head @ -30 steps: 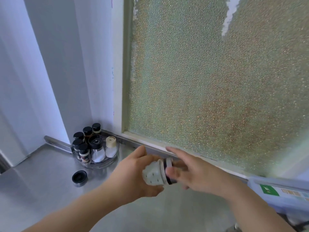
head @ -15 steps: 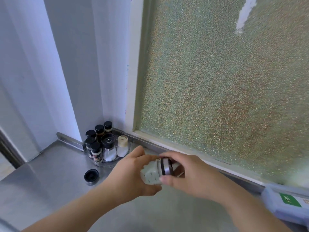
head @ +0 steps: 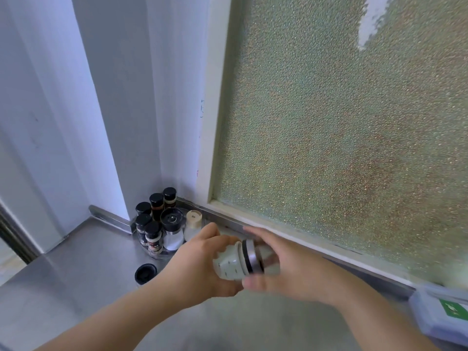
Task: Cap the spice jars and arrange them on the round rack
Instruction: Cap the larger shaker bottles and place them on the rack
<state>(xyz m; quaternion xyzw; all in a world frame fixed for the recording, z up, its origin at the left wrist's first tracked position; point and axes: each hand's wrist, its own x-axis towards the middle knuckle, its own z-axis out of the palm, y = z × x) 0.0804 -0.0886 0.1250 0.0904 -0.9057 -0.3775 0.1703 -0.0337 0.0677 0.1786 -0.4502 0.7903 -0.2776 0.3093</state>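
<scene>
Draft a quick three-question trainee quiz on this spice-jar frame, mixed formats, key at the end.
1. True or false: the loose black round cap lies on the steel counter, off the clear round rack.
2. Multiple choice: the white perforated shaker cap is gripped by A) the left hand B) the right hand C) neither.
3. Fill in: on the rack, the jar with the beige cap stands nearest the frosted ____.

Key: 1 true; 2 A, while the right hand grips the shaker's silver-collared body; 3 window.
</scene>
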